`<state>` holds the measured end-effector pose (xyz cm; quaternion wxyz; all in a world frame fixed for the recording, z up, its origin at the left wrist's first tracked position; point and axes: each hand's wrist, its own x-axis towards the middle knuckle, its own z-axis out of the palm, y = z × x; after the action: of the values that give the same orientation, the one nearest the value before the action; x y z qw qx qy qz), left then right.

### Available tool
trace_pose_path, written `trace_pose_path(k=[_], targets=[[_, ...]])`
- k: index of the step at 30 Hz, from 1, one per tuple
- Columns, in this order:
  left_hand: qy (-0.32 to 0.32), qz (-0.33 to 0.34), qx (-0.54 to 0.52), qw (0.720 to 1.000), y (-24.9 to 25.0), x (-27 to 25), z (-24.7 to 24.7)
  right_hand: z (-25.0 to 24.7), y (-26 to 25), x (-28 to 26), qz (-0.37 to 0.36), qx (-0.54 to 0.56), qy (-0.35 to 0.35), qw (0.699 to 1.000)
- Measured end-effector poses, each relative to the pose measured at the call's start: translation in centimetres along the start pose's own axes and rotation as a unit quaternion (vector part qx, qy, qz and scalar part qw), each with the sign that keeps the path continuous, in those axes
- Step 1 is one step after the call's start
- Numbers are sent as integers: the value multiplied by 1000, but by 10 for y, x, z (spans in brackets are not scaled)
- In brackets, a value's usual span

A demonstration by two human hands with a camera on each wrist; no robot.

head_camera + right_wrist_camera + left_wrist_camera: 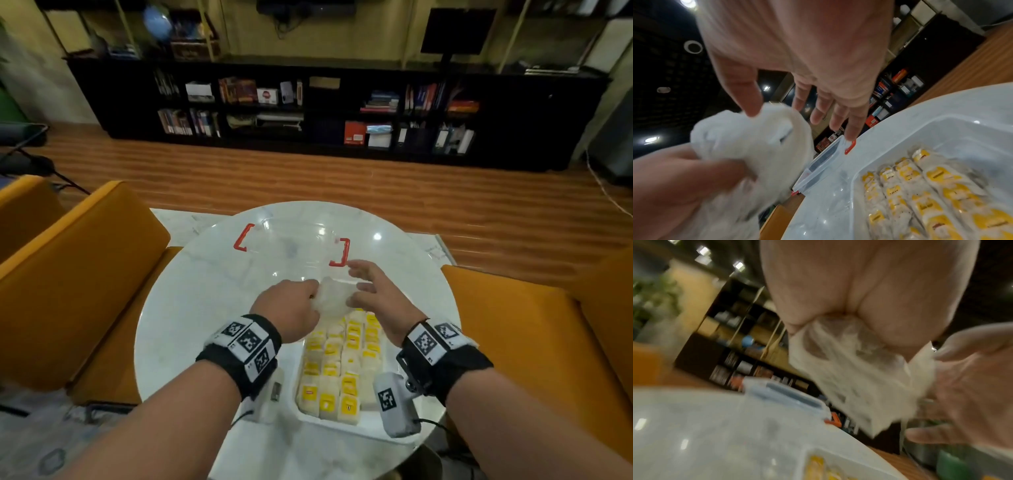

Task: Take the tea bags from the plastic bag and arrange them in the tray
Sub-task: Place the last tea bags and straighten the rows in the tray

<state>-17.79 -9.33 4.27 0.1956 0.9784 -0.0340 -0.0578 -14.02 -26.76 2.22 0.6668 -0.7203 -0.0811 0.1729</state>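
Observation:
A crumpled clear plastic bag (334, 296) (859, 379) (748, 146) hangs above the far end of the tray, bunched in my left hand (294, 306) (849, 288), which grips it in a fist. My right hand (370, 289) (807, 68) is beside it with fingers spread and straight, its thumb touching the bag. Below them, the white tray (376, 419) (962, 129) holds several rows of white tea bags with yellow labels (342, 363) (931, 203). I cannot tell whether any tea bag is still inside the bag.
A clear lid with red clips (294, 246) (824, 162) lies on the round white marble table (191, 308) beyond the tray. Orange chairs (68, 274) flank the table on both sides. A dark bookshelf (342, 109) stands across the wooden floor.

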Motion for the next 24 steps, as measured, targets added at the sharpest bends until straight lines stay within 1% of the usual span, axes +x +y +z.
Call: trace_pose_path(k=[1, 2, 3, 4, 5, 6, 7, 8, 9, 10, 11, 12, 13, 14, 16, 17, 18, 20, 22, 23, 24], targets=[[-3, 33, 62, 998, -1, 2, -6, 4, -5, 0, -11, 11, -25, 1000], [0, 65, 86, 994, 0, 5, -11, 7, -4, 2, -7, 18, -49, 999], [6, 96, 84, 992, 3, 7, -14, 12, -5, 2, -1, 26, -71, 997], [17, 117, 44, 992, 5, 10, -15, 17, -5, 3, -3, 35, -86, 996], [41, 123, -28, 991, 6, 11, -16, 23, -6, 4, -11, 38, -90, 995], [68, 114, -111, 985, 4, 11, -15, 29, -10, 5, -21, 40, -82, 996], [103, 102, -196, 970, 0, 10, -12, 32, -13, 8, -22, 50, -63, 997], [149, 104, -263, 947, -3, 8, -6, 32, -16, 11, -11, 70, -37, 997], [195, 127, -283, 931, -7, 5, 0, 34, -21, 13, 0, 77, -16, 997], [226, 159, -265, 924, -11, 2, 7, 35, -23, 15, 5, 92, -2, 996], [238, 185, -227, 926, -13, -1, 12, 35, -25, 17, 6, 106, -8, 994], [230, 200, -192, 933, -14, -2, 18, 38, -27, 19, 17, 122, -12, 992], [213, 201, -170, 941, -14, -3, 20, 41, -28, 17, 24, 127, -13, 992], [204, 191, -164, 946, -14, -1, 18, 45, -28, 16, 27, 137, -13, 990], [208, 171, -145, 952, -17, 2, 11, 50, -30, 10, 25, 147, -10, 989], [204, 163, -128, 957, -20, 4, 6, 48, -29, 10, 35, 170, -9, 985], [194, 163, -108, 961, -22, 5, 2, 46, -29, 10, 44, 190, 8, 981], [171, 183, -66, 966, -23, 7, -5, 43, -32, 11, 42, 231, 36, 971], [164, 214, -79, 960, -13, 5, -10, 45, -34, 10, 47, 250, 43, 966], [169, 214, -112, 956, -6, 3, -11, 49, -35, 9, 48, 243, 41, 968], [182, 192, -155, 952, 3, 1, -13, 52, -35, 7, 46, 232, 30, 971]])
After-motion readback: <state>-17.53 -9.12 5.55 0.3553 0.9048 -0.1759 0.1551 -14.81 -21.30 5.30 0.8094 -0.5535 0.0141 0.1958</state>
